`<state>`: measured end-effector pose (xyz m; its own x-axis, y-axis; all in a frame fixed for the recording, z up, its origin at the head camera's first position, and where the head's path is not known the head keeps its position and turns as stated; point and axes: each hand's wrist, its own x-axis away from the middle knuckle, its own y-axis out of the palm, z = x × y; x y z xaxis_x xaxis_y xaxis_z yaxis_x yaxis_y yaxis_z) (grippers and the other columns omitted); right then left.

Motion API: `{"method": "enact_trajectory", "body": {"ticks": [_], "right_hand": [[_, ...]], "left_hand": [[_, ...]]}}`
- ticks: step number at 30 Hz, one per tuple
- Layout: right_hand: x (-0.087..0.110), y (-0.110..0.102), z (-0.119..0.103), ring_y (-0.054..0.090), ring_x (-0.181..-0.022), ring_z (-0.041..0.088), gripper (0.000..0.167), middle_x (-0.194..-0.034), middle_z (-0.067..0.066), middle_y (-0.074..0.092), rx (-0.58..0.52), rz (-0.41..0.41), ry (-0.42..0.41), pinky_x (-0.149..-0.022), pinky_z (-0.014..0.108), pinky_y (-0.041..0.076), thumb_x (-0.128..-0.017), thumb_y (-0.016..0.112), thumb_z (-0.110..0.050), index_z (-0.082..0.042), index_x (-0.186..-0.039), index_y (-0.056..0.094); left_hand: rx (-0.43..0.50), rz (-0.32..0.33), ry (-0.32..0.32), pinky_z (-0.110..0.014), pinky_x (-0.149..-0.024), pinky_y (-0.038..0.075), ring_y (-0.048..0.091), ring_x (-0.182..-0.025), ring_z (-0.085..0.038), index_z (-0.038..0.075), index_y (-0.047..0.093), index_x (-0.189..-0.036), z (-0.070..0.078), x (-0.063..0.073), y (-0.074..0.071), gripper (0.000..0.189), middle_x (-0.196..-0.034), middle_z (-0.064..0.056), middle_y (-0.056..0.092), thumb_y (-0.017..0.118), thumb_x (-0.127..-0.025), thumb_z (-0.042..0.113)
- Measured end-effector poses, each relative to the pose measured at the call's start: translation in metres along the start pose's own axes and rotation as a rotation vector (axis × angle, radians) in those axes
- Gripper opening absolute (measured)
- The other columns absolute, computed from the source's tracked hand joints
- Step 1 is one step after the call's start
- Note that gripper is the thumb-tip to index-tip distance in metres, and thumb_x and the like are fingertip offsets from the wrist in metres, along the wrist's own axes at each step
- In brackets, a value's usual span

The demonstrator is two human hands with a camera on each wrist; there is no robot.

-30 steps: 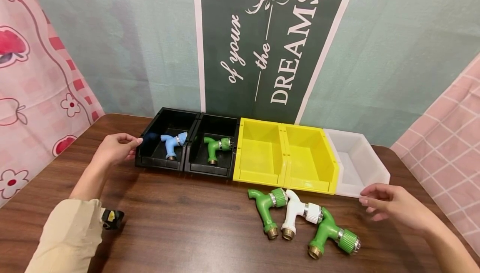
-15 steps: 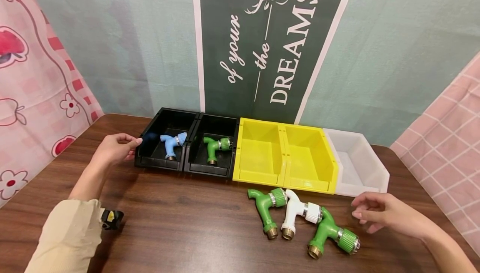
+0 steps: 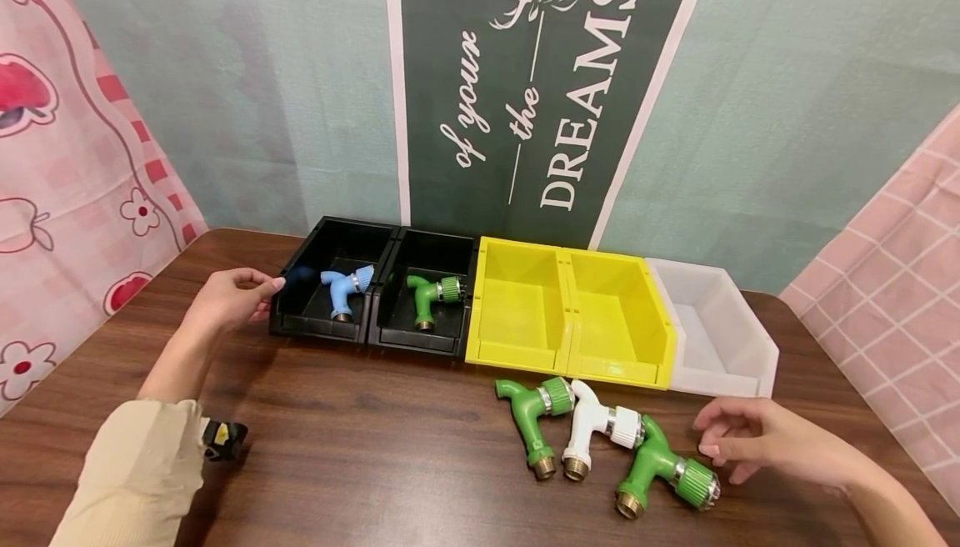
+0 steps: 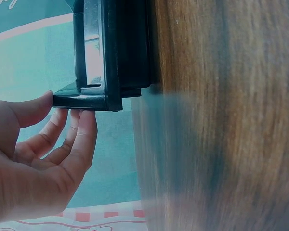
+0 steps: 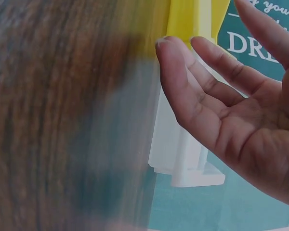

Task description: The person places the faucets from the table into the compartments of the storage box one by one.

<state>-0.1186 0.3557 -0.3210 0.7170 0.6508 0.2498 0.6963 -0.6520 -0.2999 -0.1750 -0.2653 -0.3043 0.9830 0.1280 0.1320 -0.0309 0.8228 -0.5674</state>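
Note:
At the left end of the row, my left hand (image 3: 234,298) pinches the side wall of a black storage bin (image 3: 321,328). In the left wrist view the thumb is at the rim of this black bin (image 4: 113,72) and the fingertips lie against its outer face. A blue tap (image 3: 342,290) lies inside it. My right hand (image 3: 772,440) holds nothing, its fingers loosely bent over the table in front of the white bin (image 3: 761,355). Nearest to it is a green tap (image 3: 658,465); a white tap (image 3: 592,426) and another green tap (image 3: 531,420) lie further left.
A second black bin (image 3: 416,343) contains a small green tap (image 3: 426,297). Two yellow bins (image 3: 525,355) stand between it and the white bin. Behind the row hangs a printed cloth (image 3: 300,113). A black strap piece (image 3: 225,440) is at the left wrist. The table (image 3: 360,447) is brown wood.
My right hand has left the white bin's front corner and moved toward me and slightly left, near the right green tap. My left hand, the bins and the taps stay put.

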Motion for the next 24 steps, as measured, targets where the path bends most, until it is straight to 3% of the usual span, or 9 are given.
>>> {"method": "enact_trajectory", "body": {"ticks": [15, 24], "right_hand": [[-0.001, 0.012, -0.008, 0.06, -0.076, 0.015, 0.019, -0.091, 0.009, 0.062, -0.057, -0.011, 0.034, -0.057, 0.042, 0.053, -0.091, 0.048, 0.004, 0.016, -0.106, 0.046], [-0.002, 0.019, -0.008, 0.06, -0.074, 0.011, 0.016, -0.087, 0.004, 0.062, -0.027, -0.033, 0.023, -0.054, 0.041, 0.053, -0.091, 0.049, 0.004, 0.012, -0.104, 0.048]], "left_hand": [[-0.008, -0.008, -0.036, -0.026, -0.069, 0.053, 0.055, -0.077, -0.017, -0.011, 0.049, -0.113, 0.001, -0.001, -0.001, 0.049, -0.097, -0.019, 0.051, 0.05, -0.094, 0.034], [-0.008, -0.006, -0.024, -0.027, -0.069, 0.054, 0.055, -0.075, -0.016, -0.011, 0.049, -0.112, 0.001, -0.001, -0.001, 0.048, -0.095, -0.019, 0.052, 0.05, -0.094, 0.033]]}}
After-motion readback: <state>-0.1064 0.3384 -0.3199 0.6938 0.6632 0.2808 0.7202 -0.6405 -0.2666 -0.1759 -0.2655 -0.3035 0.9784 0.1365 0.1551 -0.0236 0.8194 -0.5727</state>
